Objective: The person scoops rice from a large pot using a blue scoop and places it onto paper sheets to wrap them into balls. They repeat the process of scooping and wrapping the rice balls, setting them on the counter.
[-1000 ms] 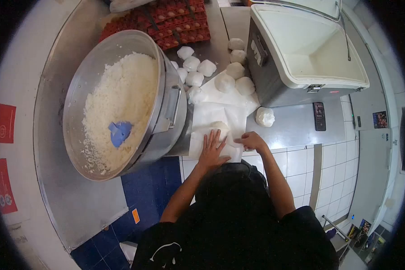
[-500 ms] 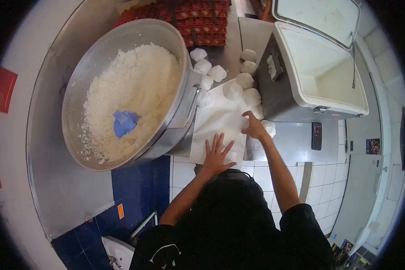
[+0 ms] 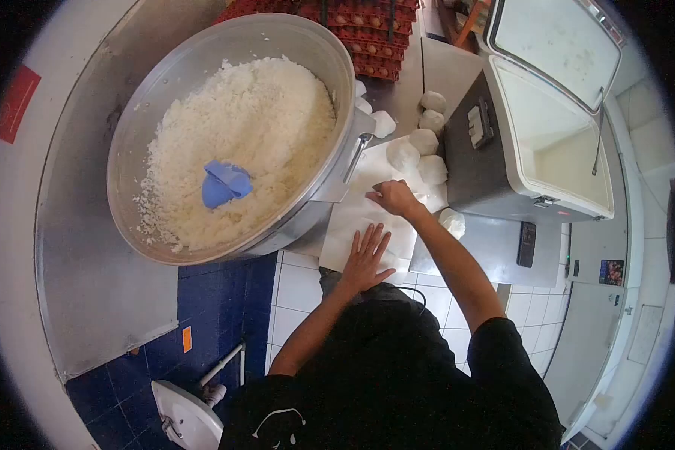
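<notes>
My left hand (image 3: 364, 257) lies flat with spread fingers near the front edge of the white paper sheets (image 3: 350, 217). Above the same sheets, my right hand (image 3: 394, 198) has its fingers bent and pressed together near the paper's upper part; what they hold, if anything, is too small to make out. Several white wrapped bundles (image 3: 403, 156) sit just beyond the right hand, beside the cooler. To the left stands a large metal pot (image 3: 343, 157) of white rice (image 3: 236, 112), with a blue scoop-like object (image 3: 226, 184) resting in it.
An open grey cooler (image 3: 478, 174) with a white inside stands at the right. Red egg trays (image 3: 367, 34) are stacked at the back. A dark phone-like device (image 3: 526, 244) lies on the metal table (image 3: 469, 244). A white sink (image 3: 184, 414) is at the lower left.
My right hand has moved left and slightly up over the paper, and its fingers have closed. My left hand stays flat on the sheets. The camera view has shifted a little.
</notes>
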Available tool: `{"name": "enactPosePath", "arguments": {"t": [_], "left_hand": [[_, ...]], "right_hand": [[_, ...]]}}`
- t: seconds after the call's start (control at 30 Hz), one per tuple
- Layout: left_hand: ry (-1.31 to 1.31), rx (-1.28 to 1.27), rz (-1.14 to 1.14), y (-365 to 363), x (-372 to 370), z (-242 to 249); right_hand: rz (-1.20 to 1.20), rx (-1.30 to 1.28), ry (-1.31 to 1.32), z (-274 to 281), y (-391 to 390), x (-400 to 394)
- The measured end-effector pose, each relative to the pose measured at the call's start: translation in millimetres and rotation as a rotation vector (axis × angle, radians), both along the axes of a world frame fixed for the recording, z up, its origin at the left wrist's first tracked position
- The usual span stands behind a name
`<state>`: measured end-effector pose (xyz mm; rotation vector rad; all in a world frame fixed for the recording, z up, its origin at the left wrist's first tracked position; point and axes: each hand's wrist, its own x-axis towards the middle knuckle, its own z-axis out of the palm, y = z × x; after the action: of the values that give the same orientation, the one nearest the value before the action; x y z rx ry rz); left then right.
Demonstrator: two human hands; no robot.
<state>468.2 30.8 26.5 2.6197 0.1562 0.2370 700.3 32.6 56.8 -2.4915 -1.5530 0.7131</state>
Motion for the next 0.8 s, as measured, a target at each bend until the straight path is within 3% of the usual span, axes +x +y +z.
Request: {"name": "enactPosePath", "arguments": {"t": [0.1,0.2,0.27,0.43,0.5,0.6,0.8], "left_hand": [[-0.022,0.016,0.009,2,0,-1],[-0.001,0.043,0.027,4,-1,2],[0.034,0.053,0.029,3,0,3],[0.039,0.054,0.057,-1,1,-6],[0.063,0.06,0.049,0,0,-10],[0.218,-0.134,0.005,4,-3,-9],[0.259,-0.157,0.007,21,-28,-13]], "right_hand": [[-0.069,0.16,0.12,-5,-2,-6],[-0.005,0.149,0.255,-13,-26,22],[0.056,0.24,0.059,-39,-42,27],[0.25,0.138,-0.278,15,-60,-49],[0.153,0.261,-0.347,-5,-78,-84],[0.036,0.359,-0.35,-17,-97,-113],[-0.116,0.424,-0.131,-4,-108,-133]]}}
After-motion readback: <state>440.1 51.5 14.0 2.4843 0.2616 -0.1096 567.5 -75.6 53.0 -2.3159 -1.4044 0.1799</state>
